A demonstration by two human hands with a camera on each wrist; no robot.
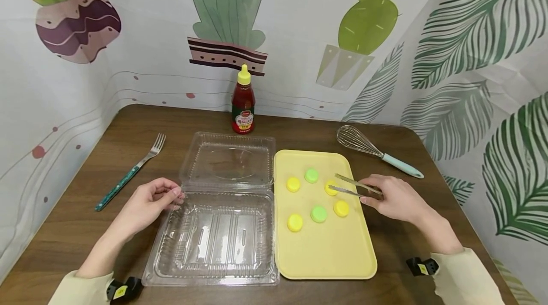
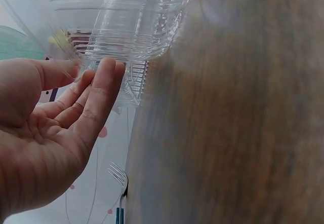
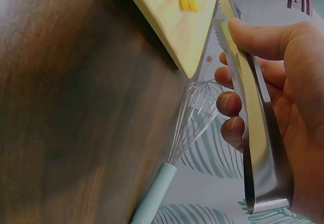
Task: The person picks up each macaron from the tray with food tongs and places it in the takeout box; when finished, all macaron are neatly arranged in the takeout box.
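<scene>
My left hand [image 1: 150,202] pinches the left rim of a hinged clear plastic container [image 1: 210,280], near the fold. The container lies spread flat, its lid [image 1: 233,158] away from me. In the left wrist view the thumb and fingertips [image 2: 106,67] meet at the plastic edge. My right hand [image 1: 396,199] holds metal tongs [image 3: 258,133] with their arms apart, over the right side of a yellow tray [image 1: 327,257]. Both tong tips hang around or above one yellow macaron [image 1: 330,191]; contact cannot be told. Several yellow macarons [image 1: 295,222] and two green macarons [image 1: 318,214] sit on the tray.
A fork [image 1: 132,172] with a teal handle lies left of the container. Behind the lid stands a red sauce bottle [image 1: 243,105] with a yellow cap. A whisk [image 1: 381,152] lies beyond my right hand. A patterned cloth [image 1: 299,19] hangs behind the wooden table [image 1: 81,229].
</scene>
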